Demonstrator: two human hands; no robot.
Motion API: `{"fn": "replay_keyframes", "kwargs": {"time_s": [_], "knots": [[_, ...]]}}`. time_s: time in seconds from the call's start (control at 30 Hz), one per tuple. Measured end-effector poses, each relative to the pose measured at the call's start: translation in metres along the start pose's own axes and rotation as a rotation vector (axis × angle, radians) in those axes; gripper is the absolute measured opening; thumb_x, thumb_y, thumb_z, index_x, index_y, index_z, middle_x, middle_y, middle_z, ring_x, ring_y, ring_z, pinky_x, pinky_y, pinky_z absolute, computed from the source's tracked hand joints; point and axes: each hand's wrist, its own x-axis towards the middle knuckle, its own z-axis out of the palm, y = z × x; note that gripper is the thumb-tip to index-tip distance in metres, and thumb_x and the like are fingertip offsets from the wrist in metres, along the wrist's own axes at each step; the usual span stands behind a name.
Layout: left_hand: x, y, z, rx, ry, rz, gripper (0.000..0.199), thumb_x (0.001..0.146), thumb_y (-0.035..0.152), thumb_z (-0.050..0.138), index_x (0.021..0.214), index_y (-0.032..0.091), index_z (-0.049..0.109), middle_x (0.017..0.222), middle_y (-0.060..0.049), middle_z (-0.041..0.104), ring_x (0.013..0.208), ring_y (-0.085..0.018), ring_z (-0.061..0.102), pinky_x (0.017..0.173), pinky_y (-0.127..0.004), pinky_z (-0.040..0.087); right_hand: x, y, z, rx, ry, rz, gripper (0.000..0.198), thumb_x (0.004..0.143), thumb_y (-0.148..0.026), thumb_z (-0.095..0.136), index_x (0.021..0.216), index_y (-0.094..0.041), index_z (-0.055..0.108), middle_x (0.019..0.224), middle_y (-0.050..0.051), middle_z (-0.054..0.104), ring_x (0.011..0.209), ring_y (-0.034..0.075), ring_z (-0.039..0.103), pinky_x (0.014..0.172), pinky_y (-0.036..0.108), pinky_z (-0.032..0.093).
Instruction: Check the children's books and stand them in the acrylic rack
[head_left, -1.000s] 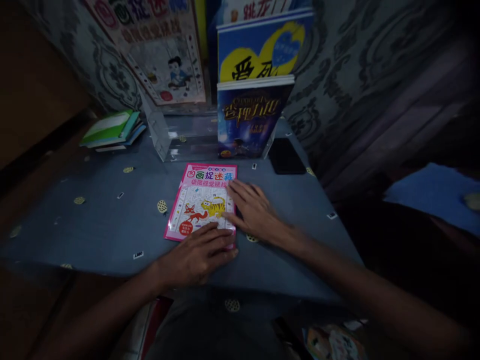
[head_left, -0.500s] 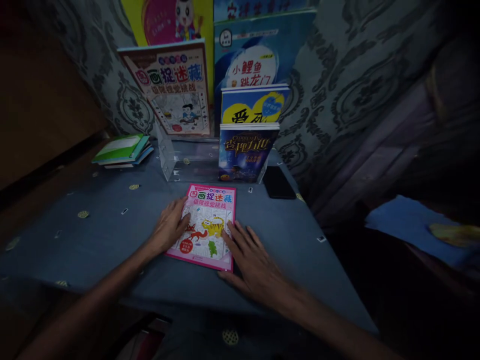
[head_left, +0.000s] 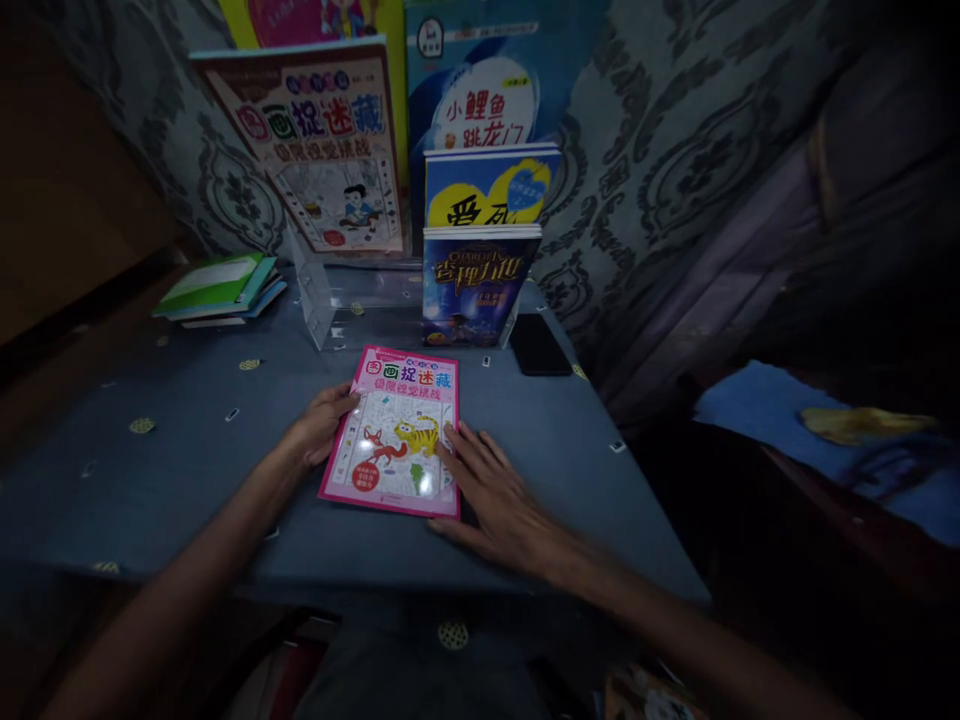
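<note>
A pink-bordered picture book (head_left: 401, 415) with a fox and a yellow striped cat on its cover is in front of me, its left side slightly raised. My left hand (head_left: 322, 425) pinches its left edge, thumb on the cover and the other fingers curled beneath. At the right edge, my right hand (head_left: 499, 495) is spread, fingertips touching the cover and thumb near the lower right corner. Behind the book is a clear acrylic stand (head_left: 319, 295). A brown-bordered book (head_left: 341, 190) leans in its left part, and a dark blue book (head_left: 480, 285) is at its front right.
The table (head_left: 187, 480) has a blue-grey patterned cloth. A small stack of books (head_left: 217, 287) lies at the back left. A black phone (head_left: 540, 345) rests right of the stand. Taller books (head_left: 487, 60) stand behind, against patterned fabric. Blue cloth (head_left: 757, 400) lies off to the right.
My left hand has gone from lying on the book's left side to gripping its edge, and that side has lifted a little. My right hand stays at the right edge. The view has shifted.
</note>
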Motion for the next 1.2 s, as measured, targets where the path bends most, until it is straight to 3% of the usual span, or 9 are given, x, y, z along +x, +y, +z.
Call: {"fn": "replay_keyframes", "kwargs": {"time_s": [0.1,0.3,0.4,0.5,0.63,0.73,0.8,1.0,1.2], "knots": [[0.001,-0.003,-0.006,-0.050,-0.061,-0.014,0.029,0.083,0.003,0.063,0.111,0.011,0.064,0.096,-0.013,0.079,0.084,-0.025,0.078,0.081,-0.039,0.066,0.002,-0.002,-0.005,0.035,-0.019,0.027,0.083,0.095,-0.065,0.054,0.159,-0.015,0.035,0.165,0.020,0.031,0.156,0.036,0.023,0.124,0.062,0.027],[0.003,-0.008,-0.013,-0.136,-0.132,0.048,0.026,0.079,0.004,0.072,0.105,0.011,0.069,0.100,-0.014,0.079,0.090,-0.027,0.078,0.086,-0.040,0.066,0.002,-0.004,-0.007,0.114,0.038,0.084,0.055,0.104,-0.041,0.045,0.156,-0.020,0.041,0.167,0.018,0.029,0.154,0.032,0.029,0.122,0.062,0.031],[0.001,-0.008,-0.011,-0.139,-0.143,0.091,0.027,0.079,0.007,0.073,0.105,0.013,0.069,0.101,-0.011,0.080,0.089,-0.025,0.078,0.086,-0.039,0.066,0.003,0.001,-0.003,0.195,0.068,0.147,0.055,0.101,-0.037,0.050,0.153,-0.020,0.044,0.168,0.019,0.024,0.154,0.034,0.028,0.119,0.063,0.035],[-0.002,-0.009,-0.008,-0.151,-0.171,0.125,0.031,0.080,0.010,0.075,0.110,0.016,0.069,0.105,-0.009,0.079,0.090,-0.024,0.077,0.087,-0.038,0.065,0.012,0.010,0.002,0.360,0.159,0.260,0.065,0.093,-0.035,0.062,0.153,-0.024,0.043,0.165,0.017,0.033,0.150,0.035,0.037,0.115,0.064,0.040],[-0.005,-0.009,-0.006,-0.191,-0.177,0.170,0.041,0.078,0.012,0.077,0.117,0.018,0.066,0.109,-0.008,0.078,0.092,-0.021,0.076,0.089,-0.037,0.063,0.033,0.019,0.000,0.831,0.285,0.388,0.080,0.083,-0.032,0.069,0.155,-0.023,0.035,0.133,0.015,0.067,0.109,0.028,0.070,0.084,0.047,0.062],[-0.008,-0.007,-0.004,-0.206,-0.179,0.215,0.047,0.076,0.015,0.080,0.120,0.020,0.065,0.110,-0.006,0.078,0.095,-0.022,0.075,0.092,-0.038,0.061,0.046,0.015,-0.012,1.132,0.250,0.432,0.067,0.083,-0.037,0.068,0.144,-0.019,0.046,0.107,0.011,0.077,0.070,0.019,0.070,0.053,0.029,0.057],[-0.012,-0.004,-0.001,-0.189,-0.192,0.258,0.048,0.075,0.021,0.081,0.120,0.021,0.065,0.111,-0.005,0.078,0.099,-0.023,0.075,0.094,-0.038,0.060,0.051,0.009,-0.024,1.200,0.250,0.424,0.055,0.082,-0.041,0.069,0.131,-0.019,0.055,0.105,0.010,0.077,0.062,0.015,0.066,0.046,0.023,0.051],[-0.023,0.013,0.010,-0.166,-0.221,0.428,0.043,0.078,0.031,0.078,0.118,0.024,0.063,0.117,-0.003,0.076,0.112,-0.024,0.070,0.102,-0.040,0.055,0.062,-0.007,-0.056,1.113,0.364,0.275,0.034,0.088,-0.039,0.058,0.118,-0.023,0.060,0.114,0.008,0.074,0.093,0.022,0.071,0.062,0.031,0.063],[-0.024,0.014,0.019,-0.175,-0.187,0.520,0.037,0.076,0.033,0.071,0.110,0.021,0.063,0.116,-0.006,0.075,0.115,-0.028,0.068,0.103,-0.043,0.053,0.064,-0.013,-0.048,0.931,0.503,0.233,0.029,0.091,-0.033,0.052,0.116,-0.023,0.061,0.110,0.008,0.074,0.095,0.023,0.071,0.072,0.036,0.065]]}}
